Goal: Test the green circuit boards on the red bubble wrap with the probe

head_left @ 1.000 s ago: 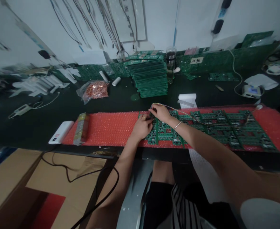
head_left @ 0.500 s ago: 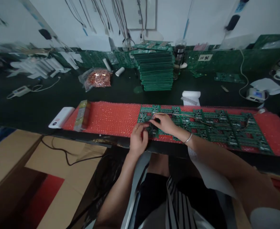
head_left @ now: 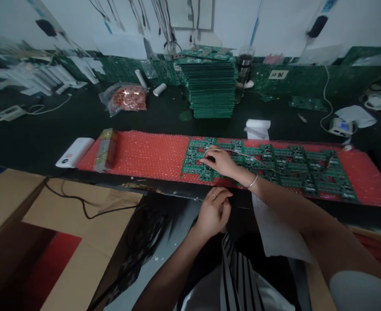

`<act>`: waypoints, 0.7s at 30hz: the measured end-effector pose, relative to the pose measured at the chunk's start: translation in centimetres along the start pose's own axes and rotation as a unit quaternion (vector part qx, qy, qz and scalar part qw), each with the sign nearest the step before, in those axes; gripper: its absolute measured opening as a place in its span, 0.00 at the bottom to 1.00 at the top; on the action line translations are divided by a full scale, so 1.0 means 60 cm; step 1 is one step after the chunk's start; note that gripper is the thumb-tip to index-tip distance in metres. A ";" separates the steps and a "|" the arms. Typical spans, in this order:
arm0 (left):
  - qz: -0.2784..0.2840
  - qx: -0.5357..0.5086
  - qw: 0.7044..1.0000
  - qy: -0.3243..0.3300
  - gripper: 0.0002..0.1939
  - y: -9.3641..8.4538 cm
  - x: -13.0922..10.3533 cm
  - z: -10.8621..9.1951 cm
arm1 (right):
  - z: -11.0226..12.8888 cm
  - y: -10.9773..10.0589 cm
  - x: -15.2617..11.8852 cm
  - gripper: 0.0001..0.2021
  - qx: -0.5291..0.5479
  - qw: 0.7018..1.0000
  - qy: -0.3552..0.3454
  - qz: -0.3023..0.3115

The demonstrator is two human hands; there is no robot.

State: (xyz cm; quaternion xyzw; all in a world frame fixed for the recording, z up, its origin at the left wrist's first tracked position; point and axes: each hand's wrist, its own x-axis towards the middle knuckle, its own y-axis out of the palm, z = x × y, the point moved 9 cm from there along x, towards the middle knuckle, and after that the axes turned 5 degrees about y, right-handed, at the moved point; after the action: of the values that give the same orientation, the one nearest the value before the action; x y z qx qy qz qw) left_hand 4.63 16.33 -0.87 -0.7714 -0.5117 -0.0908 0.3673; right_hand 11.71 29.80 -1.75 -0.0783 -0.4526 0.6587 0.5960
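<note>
My right hand [head_left: 221, 162] is over the left end of a panel of green circuit boards [head_left: 264, 152]. Its thumb and fingers pinch a thin cable [head_left: 242, 153], which loops over the hand and trails right across the boards; the cable's tip is too small to make out. Below the table's front edge, in front of my body, my left hand [head_left: 213, 212] is apart from the boards with its fingers curled in. Anything inside that hand is hidden. Under the boards lies red bubble wrap [head_left: 151, 153].
A tall stack of green boards [head_left: 212, 88] stands behind. A taped block [head_left: 106, 150] and a white power bank [head_left: 75, 152] lie left, near a bag of copper-coloured parts [head_left: 128, 98]. A small device with a display [head_left: 341, 127] sits right. Cardboard box [head_left: 76, 242] below left.
My left hand has left the boards and dropped back toward my body, past the table edge. The right hand stays over the boards with the cable. The view has shifted slightly.
</note>
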 end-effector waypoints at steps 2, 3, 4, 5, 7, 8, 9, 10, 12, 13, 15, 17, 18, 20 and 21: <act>0.021 0.002 1.000 0.011 0.13 0.016 0.008 -0.009 | -0.004 -0.003 0.001 0.13 0.009 1.000 0.009 -0.009; 0.028 0.013 0.999 0.018 0.13 0.021 0.012 -0.013 | -0.006 -0.005 0.000 0.13 0.014 1.000 0.013 -0.014; 0.032 0.028 0.999 0.025 0.13 0.024 0.015 -0.016 | -0.007 -0.006 -0.001 0.12 0.018 1.000 0.016 -0.019; 0.032 0.044 0.998 0.030 0.12 0.026 0.017 -0.018 | -0.007 -0.006 -0.002 0.12 0.021 0.999 0.016 -0.023; 0.027 0.067 0.997 0.038 0.12 0.025 0.019 -0.018 | -0.006 -0.006 -0.003 0.12 0.018 0.999 0.011 -0.028; 0.025 0.070 0.996 0.039 0.11 0.024 0.019 -0.018 | -0.005 -0.005 -0.004 0.12 0.015 0.999 0.008 -0.028; 0.023 0.070 0.996 0.040 0.11 0.024 0.019 -0.018 | -0.004 -0.004 -0.004 0.12 0.012 1.000 0.005 -0.027; 0.024 0.068 0.997 0.040 0.11 0.024 0.018 -0.017 | -0.004 -0.003 -0.005 0.12 0.008 1.000 0.004 -0.026; 0.030 0.062 0.997 0.037 0.11 0.028 0.016 -0.017 | -0.003 -0.003 -0.005 0.13 0.005 1.000 0.001 -0.025; 0.034 0.060 0.997 0.037 0.11 0.031 0.016 -0.018 | -0.003 -0.003 -0.005 0.13 0.004 1.000 0.000 -0.024; 0.040 0.054 0.997 0.036 0.10 0.037 0.016 -0.022 | -0.002 -0.002 -0.006 0.14 0.005 1.000 -0.001 -0.018; 0.047 0.049 0.997 0.037 0.10 0.046 0.017 -0.027 | -0.002 -0.001 -0.007 0.14 0.006 1.000 0.001 -0.010; 0.051 0.046 0.997 0.037 0.10 0.051 0.017 -0.029 | -0.002 -0.001 -0.007 0.14 0.006 1.000 0.002 -0.008; 0.062 0.039 0.997 0.039 0.10 0.061 0.018 -0.034 | -0.001 -0.003 -0.006 0.14 0.007 1.000 0.003 -0.010; 0.068 0.036 0.996 0.039 0.10 0.066 0.018 -0.036 | 0.000 -0.003 -0.006 0.15 0.008 1.000 0.003 -0.010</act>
State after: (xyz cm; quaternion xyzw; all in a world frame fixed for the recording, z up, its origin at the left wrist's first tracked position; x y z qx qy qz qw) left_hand 9.01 14.86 -0.61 -0.7866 -0.4459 -0.0771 0.4202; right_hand 11.96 29.50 -1.78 -0.0711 -0.4458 0.6562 0.6047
